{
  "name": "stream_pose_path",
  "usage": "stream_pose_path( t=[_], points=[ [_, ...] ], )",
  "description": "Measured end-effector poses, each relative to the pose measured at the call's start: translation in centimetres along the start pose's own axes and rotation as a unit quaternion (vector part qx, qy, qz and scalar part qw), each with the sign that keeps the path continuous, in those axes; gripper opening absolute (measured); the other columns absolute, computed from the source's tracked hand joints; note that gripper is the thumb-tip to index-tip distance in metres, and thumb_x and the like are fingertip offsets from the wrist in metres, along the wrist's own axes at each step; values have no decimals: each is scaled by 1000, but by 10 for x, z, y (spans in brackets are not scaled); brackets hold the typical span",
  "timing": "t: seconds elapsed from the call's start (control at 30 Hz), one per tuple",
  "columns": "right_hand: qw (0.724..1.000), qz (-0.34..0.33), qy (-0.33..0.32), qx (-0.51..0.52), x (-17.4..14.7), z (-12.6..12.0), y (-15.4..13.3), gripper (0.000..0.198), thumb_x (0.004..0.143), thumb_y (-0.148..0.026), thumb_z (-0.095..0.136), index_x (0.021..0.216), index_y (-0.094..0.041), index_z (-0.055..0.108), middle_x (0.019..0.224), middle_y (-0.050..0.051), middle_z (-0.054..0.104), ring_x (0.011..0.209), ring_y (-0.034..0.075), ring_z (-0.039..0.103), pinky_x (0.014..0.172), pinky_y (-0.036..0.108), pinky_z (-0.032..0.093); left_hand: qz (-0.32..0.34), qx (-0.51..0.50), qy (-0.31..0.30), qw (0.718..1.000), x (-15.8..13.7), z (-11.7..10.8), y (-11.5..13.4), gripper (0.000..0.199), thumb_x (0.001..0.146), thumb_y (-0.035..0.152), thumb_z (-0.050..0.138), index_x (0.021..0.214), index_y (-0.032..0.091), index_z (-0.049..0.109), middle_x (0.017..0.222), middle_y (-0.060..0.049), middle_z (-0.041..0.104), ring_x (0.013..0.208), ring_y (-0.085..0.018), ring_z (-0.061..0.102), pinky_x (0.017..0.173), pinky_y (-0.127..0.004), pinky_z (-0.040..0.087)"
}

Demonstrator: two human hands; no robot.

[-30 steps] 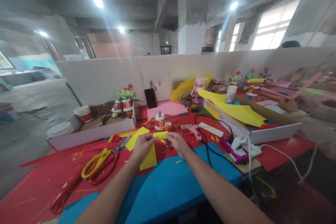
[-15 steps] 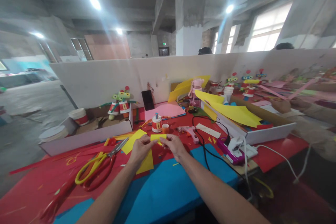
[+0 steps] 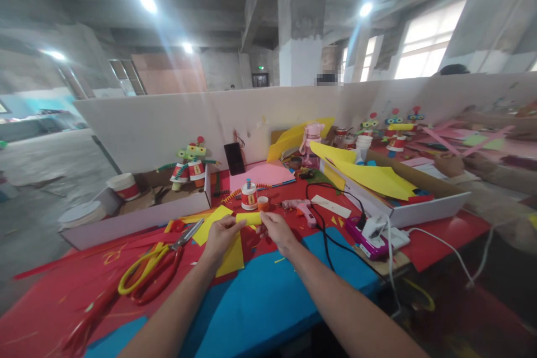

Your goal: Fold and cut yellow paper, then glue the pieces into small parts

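A small piece of yellow paper [image 3: 248, 218], curved like a roll, is held between both hands above the red table covering. My left hand [image 3: 223, 236] pinches its left end between thumb and fingers. At the right end, my right hand [image 3: 274, 231] grips it the same way. Just beyond stands a paper-cup figure [image 3: 249, 197] with coiled paper arms and a blue coil on top, beside a small orange cup [image 3: 263, 203]. Flat yellow sheets [image 3: 232, 258] lie under and beside my left hand. Yellow-handled scissors [image 3: 145, 269] and a red-handled pair [image 3: 159, 285] rest to the left.
A pink glue gun [image 3: 305, 212] and a purple power strip [image 3: 366, 239] with cables lie to the right. Open boxes stand at left [image 3: 138, 219] and right [image 3: 428, 210]. A phone [image 3: 234, 158] leans against the white partition [image 3: 184, 114]. A co-worker's arm shows far right.
The yellow paper has gone from a flatter strip to a more rounded roll as my fingers shifted along it. My head view has moved slightly.
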State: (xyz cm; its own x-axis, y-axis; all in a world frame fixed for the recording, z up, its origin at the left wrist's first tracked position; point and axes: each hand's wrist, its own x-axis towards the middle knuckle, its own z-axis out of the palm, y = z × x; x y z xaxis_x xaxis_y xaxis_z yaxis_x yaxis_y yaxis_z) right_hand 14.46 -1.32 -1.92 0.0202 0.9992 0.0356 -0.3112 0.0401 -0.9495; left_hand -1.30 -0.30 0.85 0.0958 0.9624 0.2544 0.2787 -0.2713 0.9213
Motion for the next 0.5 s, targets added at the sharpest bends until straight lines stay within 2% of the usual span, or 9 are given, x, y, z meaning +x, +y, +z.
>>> stream_pose_path(
  t=[0.1, 0.27, 0.4, 0.5],
  points=[
    [1000, 5, 7, 15, -3, 1, -3, 50, 67, -66, 62, 73, -17, 63, 53, -1, 59, 48, 11, 52, 47, 23, 40, 1, 1, 15, 1000, -1, 1, 1, 48, 60, 52, 72, 44, 18, 42, 53, 5, 34, 55, -10, 31, 51, -23, 27],
    [999, -18, 19, -46, -8, 2, -7, 41, 54, -46, 80, 76, -15, 65, 62, -1, 61, 54, 11, 53, 50, 22, 41, 31, 28, -24, 999, -2, 7, 1, 44, 67, 50, 66, 45, 18, 47, 53, 4, 37, 56, -10, 33, 54, -24, 29],
    [999, -22, 29, -39, -6, 0, -7, 39, 54, -44, 78, 74, -14, 65, 58, -2, 60, 52, 11, 51, 49, 22, 39, 62, 68, -38, 995, -1, 7, -1, 41, 70, 46, 63, 46, 17, 49, 54, 4, 39, 58, -11, 37, 57, -24, 31],
    [999, -19, 22, -32, -3, -1, -6, 36, 55, -45, 75, 71, -14, 64, 54, -2, 59, 49, 10, 49, 48, 22, 36, 60, 68, -38, 995, -1, 5, -2, 39, 71, 46, 63, 47, 17, 51, 55, 4, 41, 58, -11, 38, 57, -24, 32]
  ],
)
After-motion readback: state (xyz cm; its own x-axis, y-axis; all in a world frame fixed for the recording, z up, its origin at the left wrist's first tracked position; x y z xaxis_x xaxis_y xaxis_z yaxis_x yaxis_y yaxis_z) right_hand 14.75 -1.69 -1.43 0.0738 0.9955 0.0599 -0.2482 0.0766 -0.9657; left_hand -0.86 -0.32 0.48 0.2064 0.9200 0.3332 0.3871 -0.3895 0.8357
